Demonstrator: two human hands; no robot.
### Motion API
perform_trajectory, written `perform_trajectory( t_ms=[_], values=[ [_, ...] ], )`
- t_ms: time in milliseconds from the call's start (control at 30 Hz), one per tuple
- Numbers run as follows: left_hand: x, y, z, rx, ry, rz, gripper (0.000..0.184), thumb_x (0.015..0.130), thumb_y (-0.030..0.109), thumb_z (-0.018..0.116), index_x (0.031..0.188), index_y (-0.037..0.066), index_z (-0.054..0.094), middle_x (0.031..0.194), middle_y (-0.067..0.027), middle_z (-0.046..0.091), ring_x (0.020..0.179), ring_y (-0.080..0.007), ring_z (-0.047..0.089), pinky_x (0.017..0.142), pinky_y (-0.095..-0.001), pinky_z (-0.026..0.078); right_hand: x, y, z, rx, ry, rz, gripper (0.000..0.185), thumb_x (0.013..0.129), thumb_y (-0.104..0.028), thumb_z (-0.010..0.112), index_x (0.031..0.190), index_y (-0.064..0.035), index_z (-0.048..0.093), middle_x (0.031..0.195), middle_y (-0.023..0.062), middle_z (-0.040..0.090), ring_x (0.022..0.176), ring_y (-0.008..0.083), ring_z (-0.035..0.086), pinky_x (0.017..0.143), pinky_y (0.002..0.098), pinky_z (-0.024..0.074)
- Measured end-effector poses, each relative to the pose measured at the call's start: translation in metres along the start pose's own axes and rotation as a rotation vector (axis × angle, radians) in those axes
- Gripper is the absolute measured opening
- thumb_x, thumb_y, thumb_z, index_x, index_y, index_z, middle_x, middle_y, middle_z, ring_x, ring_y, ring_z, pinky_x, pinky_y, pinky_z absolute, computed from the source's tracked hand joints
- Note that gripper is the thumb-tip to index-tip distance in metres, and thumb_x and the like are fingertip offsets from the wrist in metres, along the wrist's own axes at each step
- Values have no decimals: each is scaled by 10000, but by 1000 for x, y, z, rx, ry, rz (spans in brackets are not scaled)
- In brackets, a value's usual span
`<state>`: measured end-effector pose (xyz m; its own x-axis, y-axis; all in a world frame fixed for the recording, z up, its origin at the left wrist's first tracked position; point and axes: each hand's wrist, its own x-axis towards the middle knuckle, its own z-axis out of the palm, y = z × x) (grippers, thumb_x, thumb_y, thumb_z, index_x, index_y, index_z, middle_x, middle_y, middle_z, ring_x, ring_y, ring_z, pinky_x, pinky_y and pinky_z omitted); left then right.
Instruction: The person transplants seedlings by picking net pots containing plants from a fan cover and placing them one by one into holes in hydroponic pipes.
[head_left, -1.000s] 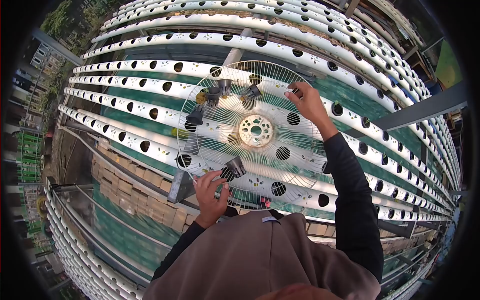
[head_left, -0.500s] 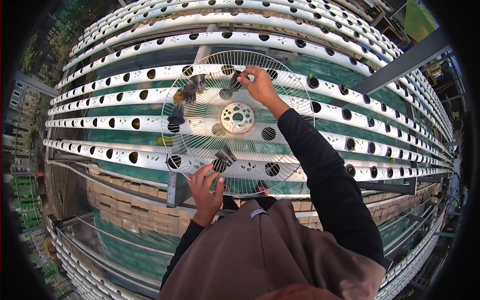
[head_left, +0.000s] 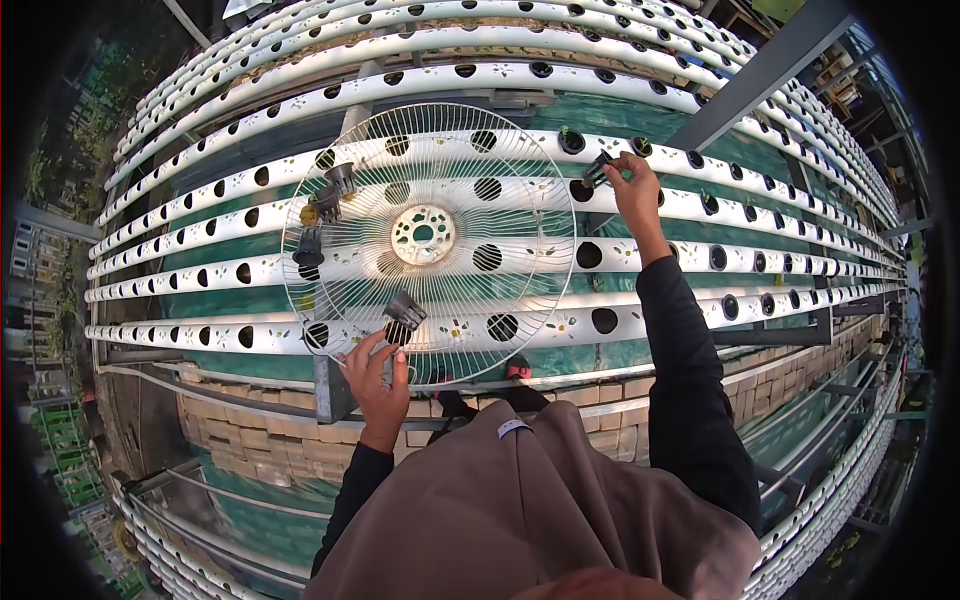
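A round white wire fan guard [head_left: 423, 236] lies across the white pipes. Several dark net pots [head_left: 341, 180] rest along its left side, and one more pot [head_left: 405, 311] lies near its front edge. My left hand [head_left: 378, 385] is at the guard's front left rim, fingers apart, just below that pot; no object shows in it. Beyond the guard's right rim, my right hand [head_left: 634, 190] pinches a dark net pot [head_left: 597, 168] by its side, above a pipe close to an open round hole [head_left: 581, 191].
Rows of white pipes [head_left: 470, 205] with round holes run left to right, some holes holding pots with seedlings. A grey metal beam [head_left: 765, 75] slants at the upper right. Below the pipes are a metal bracket [head_left: 331, 390], a brick path [head_left: 290, 445] and a shoe [head_left: 518, 368].
My right hand took hold of a pot at the guard's upper part and carried it right, past the rim. My left hand stays near the front rim. The view has shifted.
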<state>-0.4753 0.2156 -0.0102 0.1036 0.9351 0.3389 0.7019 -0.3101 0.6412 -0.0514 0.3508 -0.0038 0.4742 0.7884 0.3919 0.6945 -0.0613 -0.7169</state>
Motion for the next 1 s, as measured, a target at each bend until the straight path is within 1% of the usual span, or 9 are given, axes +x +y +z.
perform_trajectory(
  t_ms=[133, 233, 300, 400, 600, 700, 767, 833, 1000],
  values=[
    [-1, 5, 3, 0, -5, -43, 109, 806, 144, 600, 865, 56, 628, 1096, -57, 554, 1054, -266, 478, 991, -463, 223, -15, 4, 12, 29, -58, -23, 184, 730, -109, 673, 843, 27, 625, 1104, 233, 552, 885, 333, 606, 722, 340, 494],
    [-3, 4, 5, 3, 1, -52, 112, 809, 148, 598, 869, 58, 626, 1094, -57, 551, 1061, -261, 476, 1006, -482, 195, -23, 18, 24, 13, -73, -56, 165, 712, -86, 678, 835, 15, 632, 1112, 240, 539, 901, 342, 591, 756, 364, 488],
    [-4, 5, 6, 0, 6, -55, 114, 810, 149, 598, 873, 59, 626, 1094, -58, 549, 1064, -260, 475, 1010, -490, 185, -27, 27, 31, -90, -29, -190, 154, 699, -82, 690, 819, 0, 639, 1126, 237, 528, 955, 353, 558, 819, 384, 460],
    [-3, 7, 4, 9, -4, -51, 116, 812, 149, 596, 878, 59, 624, 1099, -59, 545, 1066, -261, 475, 1007, -497, 186, -33, 31, 36, -143, -71, -253, 181, 692, -114, 706, 836, -17, 653, 1143, 229, 521, 1019, 364, 510, 877, 400, 422],
    [-4, 5, 2, -11, 4, -61, 132, 815, 172, 592, 883, 63, 623, 1102, -61, 543, 1065, -265, 475, 999, -512, 188, -41, 12, 29, -307, -65, -307, 223, 705, -157, 705, 885, -30, 666, 1132, 204, 539, 1020, 358, 487, 880, 411, 413],
    [-5, 4, 0, -4, 17, -80, 136, 809, 186, 597, 880, 73, 622, 1104, -52, 545, 1059, -259, 477, 987, -538, 181, -34, 16, 30, -309, -70, -296, 203, 735, -152, 681, 897, -32, 660, 1055, 198, 583, 993, 357, 504, 854, 411, 414],
    [-2, 6, -6, -18, 12, -39, 131, 799, 190, 608, 873, 83, 620, 1109, -41, 544, 1051, -251, 481, 971, -570, 172, -24, -1, 29, -265, -35, -274, 195, 751, -146, 668, 911, -35, 654, 1032, 187, 595, 975, 351, 515, 843, 405, 412],
    [-2, 1, -11, 7, 43, -56, 125, 788, 187, 619, 867, 90, 619, 1105, -36, 547, 1043, -244, 486, 968, -589, 159, -11, -22, 33, -263, -2, -360, 192, 764, -148, 656, 921, -38, 648, 1021, 168, 604, 960, 339, 525, 839, 401, 411],
    [13, -14, -35, -26, 122, -30, 119, 778, 154, 630, 867, 76, 614, 1097, -50, 550, 1023, -266, 497, 970, -600, 183, -3, -121, 65, -59, -273, -339, 217, 800, -211, 628, 922, -33, 647, 995, 165, 619, 959, 336, 544, 829, 383, 427]
  ],
)
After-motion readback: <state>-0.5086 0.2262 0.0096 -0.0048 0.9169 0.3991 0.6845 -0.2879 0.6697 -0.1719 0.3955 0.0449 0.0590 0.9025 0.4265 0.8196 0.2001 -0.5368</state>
